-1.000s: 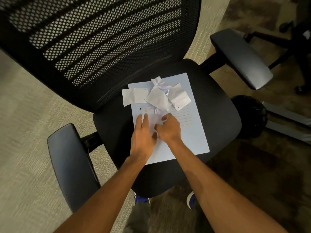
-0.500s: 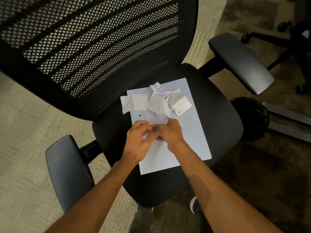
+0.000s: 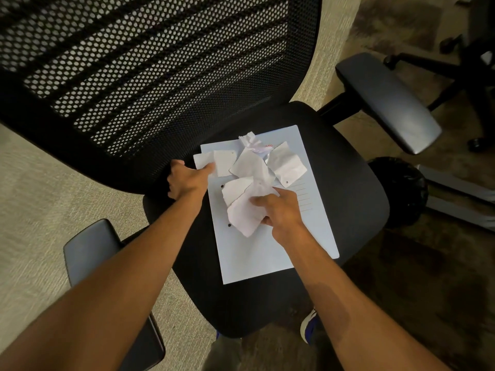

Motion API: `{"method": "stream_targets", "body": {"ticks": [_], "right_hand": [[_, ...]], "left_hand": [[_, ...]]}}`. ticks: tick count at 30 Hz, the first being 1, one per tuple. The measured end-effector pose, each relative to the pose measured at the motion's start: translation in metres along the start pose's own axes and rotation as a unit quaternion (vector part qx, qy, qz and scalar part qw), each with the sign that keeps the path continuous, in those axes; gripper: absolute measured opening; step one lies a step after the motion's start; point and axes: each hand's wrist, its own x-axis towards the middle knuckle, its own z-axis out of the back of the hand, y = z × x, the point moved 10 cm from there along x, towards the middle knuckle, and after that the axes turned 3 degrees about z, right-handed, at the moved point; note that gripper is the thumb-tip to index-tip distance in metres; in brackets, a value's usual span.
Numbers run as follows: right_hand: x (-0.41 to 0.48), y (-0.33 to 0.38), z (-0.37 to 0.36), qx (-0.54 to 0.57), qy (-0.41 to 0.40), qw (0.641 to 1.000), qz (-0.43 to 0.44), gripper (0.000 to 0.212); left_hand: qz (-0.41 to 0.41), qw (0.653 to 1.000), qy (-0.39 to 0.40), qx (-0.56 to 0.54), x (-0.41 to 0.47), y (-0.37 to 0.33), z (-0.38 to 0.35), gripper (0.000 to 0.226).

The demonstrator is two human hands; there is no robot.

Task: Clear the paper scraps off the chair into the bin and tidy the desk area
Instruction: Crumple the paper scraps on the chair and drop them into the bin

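A black office chair seat [image 3: 345,199] carries a white lined sheet [image 3: 257,253] with several torn paper scraps on its far end. My right hand [image 3: 278,210] is shut on two scraps [image 3: 245,207] lifted just above the sheet. My left hand [image 3: 187,180] reaches to the sheet's far left corner, its fingers touching a flat scrap [image 3: 214,162] there. More scraps [image 3: 251,164] and one with a punched hole [image 3: 286,164] lie loose beside a crumpled piece [image 3: 250,141].
The mesh backrest [image 3: 150,76] rises right behind the scraps. Armrests stand at the left [image 3: 85,253] and right [image 3: 388,103]. A black lined bin [image 3: 399,188] sits on the floor right of the seat. Another chair's base [image 3: 466,65] is at the far right.
Both hands were together on one scrap at the sheet's middle. Now the right hand holds the scraps alone, and the left hand has moved out to the far left scrap.
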Motion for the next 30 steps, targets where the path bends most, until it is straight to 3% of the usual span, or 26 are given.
{"method": "stream_targets", "body": {"ticks": [5, 12, 15, 19, 21, 23, 27, 30], "right_hand": [[0.002, 0.001, 0.001, 0.000, -0.001, 1.000, 0.007, 0.037], [0.001, 0.003, 0.005, -0.022, -0.017, 0.999, 0.016, 0.030], [-0.007, 0.004, 0.005, 0.018, 0.004, 1.000, 0.004, 0.025], [-0.024, 0.000, 0.002, 0.097, 0.044, 0.994, -0.022, 0.036], [-0.034, -0.004, 0.004, 0.108, 0.062, 0.992, -0.031, 0.039], [-0.044, -0.009, 0.008, 0.110, 0.081, 0.990, -0.030, 0.041], [-0.056, -0.007, 0.041, 0.095, 0.045, 0.994, 0.005, 0.035], [-0.061, -0.002, 0.077, 0.056, -0.020, 0.998, 0.032, 0.036]], "left_hand": [[-0.008, 1.000, 0.002, -0.027, -0.003, 0.001, -0.013, 0.033], [-0.042, 0.997, 0.025, -0.054, -0.019, 0.008, -0.007, 0.014], [-0.017, 0.985, 0.093, -0.143, -0.040, 0.018, -0.004, 0.018], [0.045, 0.924, 0.250, -0.284, -0.085, 0.030, -0.005, 0.039], [0.036, 0.903, 0.309, -0.295, -0.110, 0.027, -0.005, 0.052], [0.029, 0.891, 0.351, -0.287, -0.131, 0.026, -0.007, 0.052], [0.081, 0.885, 0.357, -0.287, -0.166, 0.024, -0.019, 0.025], [0.003, 0.920, 0.348, -0.182, -0.181, 0.008, -0.034, 0.022]]}}
